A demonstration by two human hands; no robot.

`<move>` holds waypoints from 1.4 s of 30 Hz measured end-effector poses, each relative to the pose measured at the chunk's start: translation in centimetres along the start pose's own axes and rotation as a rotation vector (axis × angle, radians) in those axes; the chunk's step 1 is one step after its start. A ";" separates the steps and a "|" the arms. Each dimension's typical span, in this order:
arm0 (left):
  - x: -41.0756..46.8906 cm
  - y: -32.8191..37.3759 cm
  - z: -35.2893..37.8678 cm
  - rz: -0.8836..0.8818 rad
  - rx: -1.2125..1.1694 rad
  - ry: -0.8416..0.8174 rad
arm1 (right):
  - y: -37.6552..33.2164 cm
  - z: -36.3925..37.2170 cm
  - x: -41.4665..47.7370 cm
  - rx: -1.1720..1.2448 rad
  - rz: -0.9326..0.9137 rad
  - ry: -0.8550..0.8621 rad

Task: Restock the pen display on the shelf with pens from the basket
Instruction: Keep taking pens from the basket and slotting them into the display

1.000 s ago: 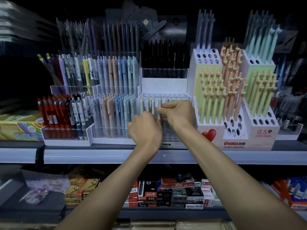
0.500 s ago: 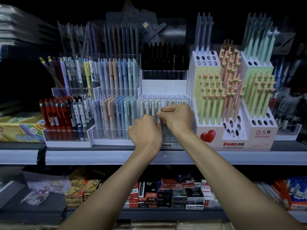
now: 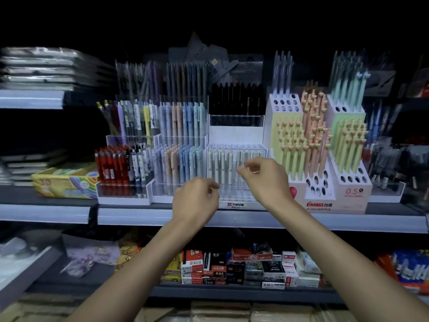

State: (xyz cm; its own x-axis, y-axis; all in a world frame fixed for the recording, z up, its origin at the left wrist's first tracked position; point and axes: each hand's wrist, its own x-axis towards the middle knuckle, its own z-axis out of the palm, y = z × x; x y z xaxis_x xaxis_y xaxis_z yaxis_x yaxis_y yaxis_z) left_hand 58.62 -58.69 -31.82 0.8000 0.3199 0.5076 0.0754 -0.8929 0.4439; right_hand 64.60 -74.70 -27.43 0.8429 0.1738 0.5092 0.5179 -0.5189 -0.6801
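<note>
Reaching: both bare hands are up at the shelf (image 3: 255, 220), right in front of the clear pen display (image 3: 236, 196).
Right hand (image 3: 267, 180): its fingers (image 3: 241, 170) are drawn in, thumb and forefinger tips close together. They sit right in front of the pale pens (image 3: 222, 167), at about mid-barrel. Blur hides whether they pinch one, so I cannot tell.
Left hand (image 3: 197, 199): it is lower and to the left, at the display's near left corner. The fingers are curled in toward the thumb, and I cannot tell whether anything sits inside the curl.
Hands: apart, not touching each other.
Pale pens: one upright row in the back holes of the display, clips facing out.
Left neighbour: pastel pens (image 3: 181, 159) in clear tiers, touching the display's side.
Right neighbour: a white stand (image 3: 348, 194) with yellow, peach and green heart-topped pens.
Lower shelf: small stationery boxes (image 3: 234, 268), tightly packed.
</note>
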 end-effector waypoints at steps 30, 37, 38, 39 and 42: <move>-25.3 -15.5 2.5 -0.049 0.242 -0.326 | 9.8 6.9 -26.8 -0.633 0.035 -0.588; -34.1 -19.6 8.3 -0.218 0.268 -0.572 | 16.0 13.7 -35.9 -0.602 0.210 -0.849; -35.1 -20.0 9.0 -0.235 0.263 -0.619 | 16.9 14.5 -36.6 -0.610 0.228 -0.878; -36.0 -20.4 9.7 -0.251 0.259 -0.668 | 17.9 15.3 -37.3 -0.623 0.252 -0.911; -38.5 -21.7 12.2 -0.329 0.230 -0.814 | 20.8 17.4 -39.2 -0.632 0.339 -1.006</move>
State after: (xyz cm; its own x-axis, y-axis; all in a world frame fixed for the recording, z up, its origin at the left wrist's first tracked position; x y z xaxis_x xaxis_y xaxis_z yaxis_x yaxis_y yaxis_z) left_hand 33.44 -55.47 -70.07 0.8836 0.3253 -0.3369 0.4219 -0.8651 0.2714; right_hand 44.85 -77.78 -70.75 0.8028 0.3726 -0.4655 0.3253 -0.9280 -0.1817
